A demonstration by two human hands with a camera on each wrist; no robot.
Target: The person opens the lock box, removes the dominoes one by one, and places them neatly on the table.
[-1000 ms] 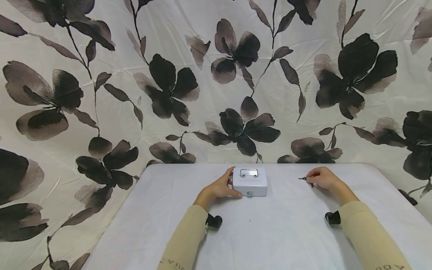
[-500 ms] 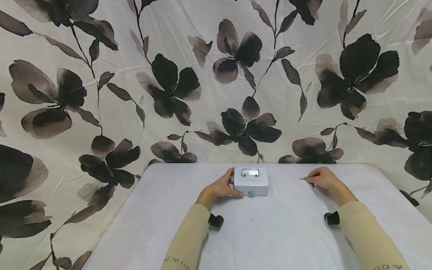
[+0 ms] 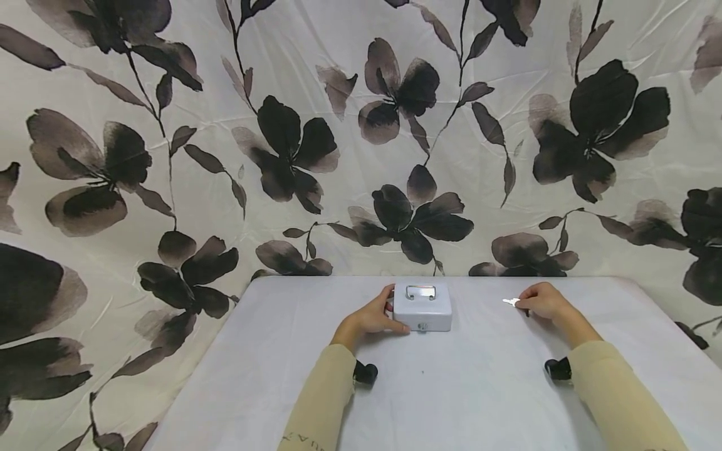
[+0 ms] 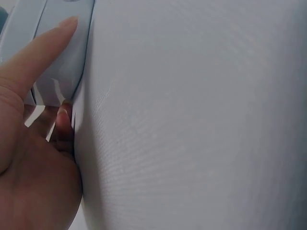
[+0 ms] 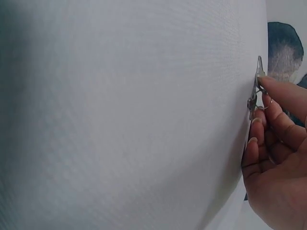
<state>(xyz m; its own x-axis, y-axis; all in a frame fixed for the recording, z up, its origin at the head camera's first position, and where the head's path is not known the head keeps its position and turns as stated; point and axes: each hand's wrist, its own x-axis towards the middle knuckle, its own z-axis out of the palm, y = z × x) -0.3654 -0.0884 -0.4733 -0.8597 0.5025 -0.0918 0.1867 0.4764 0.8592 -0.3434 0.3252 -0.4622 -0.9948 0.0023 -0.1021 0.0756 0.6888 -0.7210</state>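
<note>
A small white metal cash box with a folding handle on its lid and a lock low in front stands at the table's far side. At its left end my left hand holds it, thumb along the front face and fingers round the side and back; the left wrist view shows the thumb lying on the box. To the right, apart from the box, my right hand pinches a small key. In the right wrist view, a second key hangs with it on a thin ring.
A white cloth covers the table, with a tiny dark speck between the forearms. Behind it hangs a pale curtain printed with dark flowers. Black wrist cameras sit at both sleeves.
The whole head view shifts slightly right and down. The key in my right hand now catches the light brightly. Both hands stay in about the same place, and so does the box.
</note>
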